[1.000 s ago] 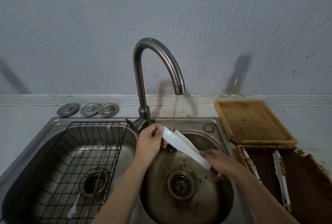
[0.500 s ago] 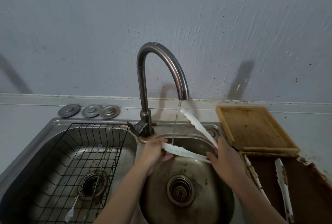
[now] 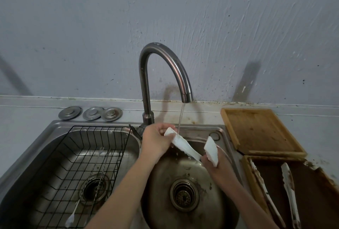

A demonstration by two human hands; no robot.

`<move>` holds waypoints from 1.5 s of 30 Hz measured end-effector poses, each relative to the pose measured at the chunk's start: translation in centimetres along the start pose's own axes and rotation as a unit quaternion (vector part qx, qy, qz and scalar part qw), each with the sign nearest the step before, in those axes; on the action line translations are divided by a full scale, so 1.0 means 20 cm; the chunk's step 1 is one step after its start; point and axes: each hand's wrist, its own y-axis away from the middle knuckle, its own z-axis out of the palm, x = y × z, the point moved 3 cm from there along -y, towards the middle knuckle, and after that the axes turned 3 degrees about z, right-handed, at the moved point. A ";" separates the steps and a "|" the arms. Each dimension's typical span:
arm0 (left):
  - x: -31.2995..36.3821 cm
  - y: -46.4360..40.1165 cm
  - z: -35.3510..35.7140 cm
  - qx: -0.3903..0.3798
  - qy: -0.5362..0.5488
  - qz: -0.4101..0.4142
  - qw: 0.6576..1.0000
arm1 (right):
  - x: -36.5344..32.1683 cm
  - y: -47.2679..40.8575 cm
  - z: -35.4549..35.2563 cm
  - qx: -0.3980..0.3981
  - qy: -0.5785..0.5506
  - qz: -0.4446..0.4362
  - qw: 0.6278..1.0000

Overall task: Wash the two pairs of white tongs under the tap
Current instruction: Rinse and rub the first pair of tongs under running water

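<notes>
Since half a second back we've swung the tongs (image 3: pixel 185 147) round, so the arm that was poking up towards the wall now points at us, and our left hand (image 3: pixel 156 141) has come up right next to the stream

Left hand's fingers are curled round the tip of one arm, holding that end right where the water (image 3: pixel 180 118) from the tap (image 3: pixel 165 67) lands, so it runs down the length of the arm. Right hand (image 3: pixel 213 167) pinches the other end, with the second arm sticking up wide and flat; looks like we're keeping them splayed so the water can get at the inside faces. All of it hangs over the round basin (image 3: pixel 183 208), so the drips go straight down the drain

The second pair of tongs (image 3: pixel 289 194) sits well apart in the dark tray (image 3: pixel 311 188) on the counter (image 3: pixel 321 133) at the right, smeared brown and not yet washed, so we reckon we're under halfway. Parked there it's an easy reach for the right hand

Left basin (image 3: pixel 42 155) has a wire rack (image 3: pixel 88 157) with a few skewer-looking things in it, probably where the clean stuff goes
</notes>
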 end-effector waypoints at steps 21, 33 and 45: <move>-0.21 0.04 0.08 -0.063 -0.041 -0.049 0.996 | 0.01 0.09 0.06 -0.121 -0.010 -0.022 0.992; -0.20 0.06 0.17 -0.027 0.241 -0.182 0.953 | 0.00 0.04 0.01 -0.109 0.062 0.007 0.992; -0.05 -0.09 0.10 -0.134 0.448 -0.150 0.871 | -0.11 0.06 0.02 -0.212 -0.057 0.116 0.969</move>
